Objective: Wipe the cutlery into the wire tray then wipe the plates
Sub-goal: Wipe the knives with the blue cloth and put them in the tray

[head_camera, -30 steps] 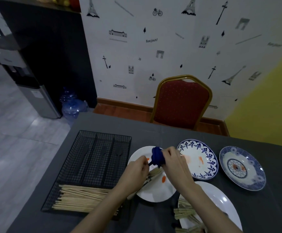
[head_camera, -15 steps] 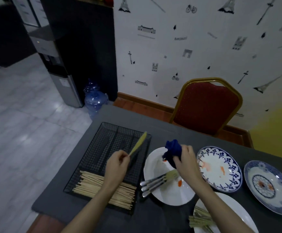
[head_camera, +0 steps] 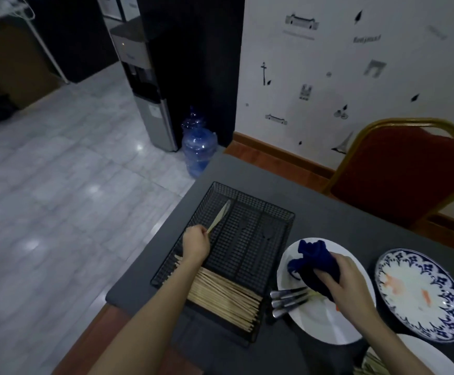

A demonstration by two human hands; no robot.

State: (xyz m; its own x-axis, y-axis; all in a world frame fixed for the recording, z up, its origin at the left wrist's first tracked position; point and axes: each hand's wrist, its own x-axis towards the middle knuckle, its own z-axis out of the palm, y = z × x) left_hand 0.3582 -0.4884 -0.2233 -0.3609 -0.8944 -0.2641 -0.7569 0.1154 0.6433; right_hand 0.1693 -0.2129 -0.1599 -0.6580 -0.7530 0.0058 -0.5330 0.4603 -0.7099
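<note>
My left hand [head_camera: 196, 243] grips a pale wooden knife [head_camera: 219, 215] by its handle, blade pointing into the leftmost far compartment of the black wire tray [head_camera: 253, 239]. Many wooden chopsticks [head_camera: 224, 300] lie across the tray's near compartment. My right hand [head_camera: 350, 286] holds a dark blue cloth [head_camera: 313, 262] bunched over a white plate [head_camera: 320, 318]. Three metal cutlery handles [head_camera: 288, 300] stick out over that plate's left rim. A blue-patterned plate [head_camera: 420, 293] with orange smears sits to the right.
The dark grey table [head_camera: 328, 220] ends just left of the tray, with grey floor beyond. A red chair [head_camera: 407, 171] stands at the far side. A water bottle [head_camera: 197, 147] and dispenser [head_camera: 144, 85] stand by the wall. Another white plate [head_camera: 431, 355] with wooden cutlery [head_camera: 369, 364] shows at bottom right.
My left hand carried the wooden knife from the white plate leftwards over the wire tray. My right hand lowered the blue cloth onto the plate. The view swung left.
</note>
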